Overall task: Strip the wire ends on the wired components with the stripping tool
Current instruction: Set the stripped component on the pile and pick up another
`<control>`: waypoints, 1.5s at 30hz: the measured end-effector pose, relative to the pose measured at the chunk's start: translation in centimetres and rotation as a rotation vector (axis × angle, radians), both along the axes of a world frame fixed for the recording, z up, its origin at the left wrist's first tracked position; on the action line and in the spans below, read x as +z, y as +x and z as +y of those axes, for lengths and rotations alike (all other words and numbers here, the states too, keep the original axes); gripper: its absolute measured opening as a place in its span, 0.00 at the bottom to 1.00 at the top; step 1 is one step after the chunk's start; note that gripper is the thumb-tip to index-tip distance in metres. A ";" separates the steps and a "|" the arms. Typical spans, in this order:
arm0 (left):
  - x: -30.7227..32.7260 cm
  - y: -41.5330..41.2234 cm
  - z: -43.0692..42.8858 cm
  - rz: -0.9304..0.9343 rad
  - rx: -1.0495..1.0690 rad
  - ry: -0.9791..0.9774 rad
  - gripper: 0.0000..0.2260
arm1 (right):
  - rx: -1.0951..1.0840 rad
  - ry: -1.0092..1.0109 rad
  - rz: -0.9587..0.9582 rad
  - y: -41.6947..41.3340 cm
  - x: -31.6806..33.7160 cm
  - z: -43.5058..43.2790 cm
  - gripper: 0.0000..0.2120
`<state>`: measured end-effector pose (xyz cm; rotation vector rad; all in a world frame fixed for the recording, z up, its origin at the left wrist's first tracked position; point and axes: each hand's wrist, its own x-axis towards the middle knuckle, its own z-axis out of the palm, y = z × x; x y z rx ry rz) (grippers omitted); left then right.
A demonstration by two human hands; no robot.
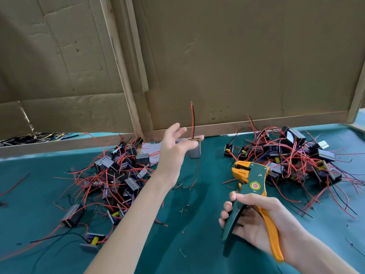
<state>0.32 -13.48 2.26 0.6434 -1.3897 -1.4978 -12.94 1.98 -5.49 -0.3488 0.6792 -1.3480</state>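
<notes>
My left hand (173, 149) reaches out over the green table between two piles. Its thumb and a fingertip pinch a small grey wired component (195, 152), while the other fingers are spread. That component's red and black wires (192, 117) point straight up. My right hand (256, 220) grips the handles of the green and orange stripping tool (251, 186) at the lower right, its jaws pointing up and left with nothing in them. The tool is well apart from the held component.
One heap of wired components (116, 175) lies to the left and another heap of wired components (296, 161) to the right. Loose components (73, 215) and red insulation scraps (184, 209) dot the green table cover (197, 244). A cardboard wall (237, 66) closes the back.
</notes>
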 end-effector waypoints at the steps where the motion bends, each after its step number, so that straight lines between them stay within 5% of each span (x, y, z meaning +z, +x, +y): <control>1: 0.3 0.1 0.0 0.015 -0.019 0.005 0.21 | 0.003 -0.004 -0.002 -0.1 -0.1 0.0 0.13; 5: 0.1 1.1 0.2 -0.091 0.015 -0.140 0.09 | 0.005 -0.011 -0.003 -0.1 -0.2 0.0 0.13; 15: 1.0 1.6 1.1 -0.249 -0.028 -0.335 0.05 | 0.055 -0.151 0.086 -0.2 1.0 0.4 0.12; 20: 2.5 2.3 2.1 -0.362 -0.236 -0.441 0.06 | 0.132 -0.288 0.221 -0.4 1.8 0.9 0.09; 45: 3.0 2.4 3.0 -0.500 -0.366 -0.390 0.05 | 0.207 -0.349 0.426 0.3 3.2 2.2 0.11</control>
